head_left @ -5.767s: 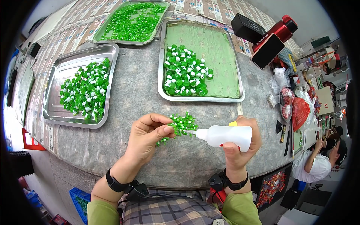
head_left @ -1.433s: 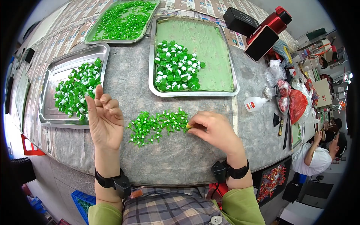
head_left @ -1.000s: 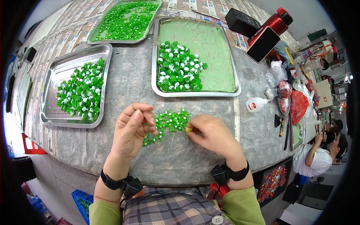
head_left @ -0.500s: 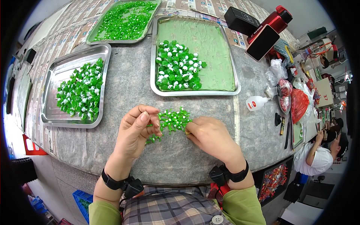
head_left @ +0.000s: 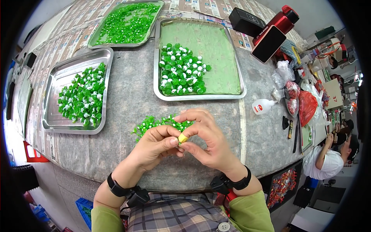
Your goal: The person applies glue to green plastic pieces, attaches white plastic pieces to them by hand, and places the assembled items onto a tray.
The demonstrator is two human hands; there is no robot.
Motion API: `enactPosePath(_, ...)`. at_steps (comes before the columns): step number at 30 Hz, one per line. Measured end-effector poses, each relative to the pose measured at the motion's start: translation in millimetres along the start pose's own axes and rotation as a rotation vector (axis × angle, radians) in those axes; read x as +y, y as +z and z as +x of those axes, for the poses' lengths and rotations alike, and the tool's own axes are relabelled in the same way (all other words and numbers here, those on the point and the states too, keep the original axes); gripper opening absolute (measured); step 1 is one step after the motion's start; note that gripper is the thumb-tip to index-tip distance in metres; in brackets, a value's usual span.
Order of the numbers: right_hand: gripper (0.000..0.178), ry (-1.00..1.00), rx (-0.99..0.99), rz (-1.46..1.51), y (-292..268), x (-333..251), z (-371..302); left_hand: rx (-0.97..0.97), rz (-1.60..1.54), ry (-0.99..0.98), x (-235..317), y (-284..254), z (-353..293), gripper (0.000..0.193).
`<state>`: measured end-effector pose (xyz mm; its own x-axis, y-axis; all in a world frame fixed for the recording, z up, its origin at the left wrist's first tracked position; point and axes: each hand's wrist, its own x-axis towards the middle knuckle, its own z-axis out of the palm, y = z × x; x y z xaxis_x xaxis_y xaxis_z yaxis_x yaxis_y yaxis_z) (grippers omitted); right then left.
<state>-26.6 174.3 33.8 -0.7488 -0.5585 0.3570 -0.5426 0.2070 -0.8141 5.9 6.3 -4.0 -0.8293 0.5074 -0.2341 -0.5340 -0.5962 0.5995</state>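
My left hand (head_left: 154, 149) and my right hand (head_left: 212, 145) meet fingertip to fingertip over the near part of the table. Thumb and fingers of the left are pinched together. At the tip of my right index finger sits a small yellow piece (head_left: 183, 138); whether it is wrapped on the finger or held, I cannot tell. A speck of green shows between the fingertips, but the thing itself is mostly hidden. Just beyond the hands lies a loose pile of small green pieces with white dots (head_left: 152, 122), partly covered by my fingers.
A metal tray (head_left: 108, 58) at left and a green-lined tray (head_left: 201, 97) ahead hold green-and-white beads. Farther off, another tray (head_left: 152, 38) holds small green pieces. To the right are a white bottle (head_left: 262, 106), a phone (head_left: 269, 44), a red flask (head_left: 284, 19) and plastic bags (head_left: 308, 108).
My right hand has moved left from the pile to my left hand, and their fingertips now meet. The left hand has lowered and its fingers have pinched together. More of the pile's left side shows.
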Motion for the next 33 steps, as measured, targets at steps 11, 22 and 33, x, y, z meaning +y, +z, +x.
enactPosePath(11, 0.027, 0.248, 1.220, -0.188, -132, 43, -62, 0.214, -0.081, 0.151, 6, 0, 1, 0.011)
enactPosePath(22, 0.039, 0.635, 0.683, -0.062, -120, 77, -77, 0.234, -0.007, 0.171, 4, -3, 3, 0.012)
enactPosePath(33, 0.063, 0.184, 0.725, 0.269, -56, -9, -16, 0.163, -0.036, 0.198, 4, -5, 1, 0.011)
